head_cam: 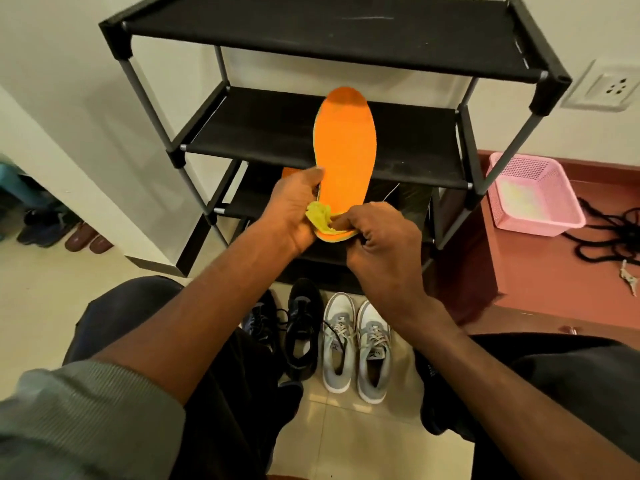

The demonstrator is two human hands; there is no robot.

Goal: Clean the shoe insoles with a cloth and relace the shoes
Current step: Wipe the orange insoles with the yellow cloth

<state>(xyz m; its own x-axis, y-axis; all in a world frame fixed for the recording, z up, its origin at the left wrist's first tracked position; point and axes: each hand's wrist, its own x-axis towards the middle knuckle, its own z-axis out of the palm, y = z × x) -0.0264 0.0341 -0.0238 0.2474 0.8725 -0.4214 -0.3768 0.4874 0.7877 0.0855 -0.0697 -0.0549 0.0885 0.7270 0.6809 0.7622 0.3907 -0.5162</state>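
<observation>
I hold an orange insole (346,147) upright in front of the black shoe rack (311,133). My left hand (294,209) grips the insole's lower left edge, thumb on the rim. A bunched yellow cloth (320,218) lies against the heel end, and my right hand (377,244) pinches it there with its fingertips. On the floor below stand a black pair of shoes (301,327) and a grey-and-white pair (356,344), both laced. Part of a second orange insole (287,171) shows behind my left hand.
A pink plastic basket (533,192) sits on a brown ledge at the right, with loose black laces (609,233) and keys (628,275) beside it. More footwear (52,230) stands at the far left. My knees flank the shoes on the tiled floor.
</observation>
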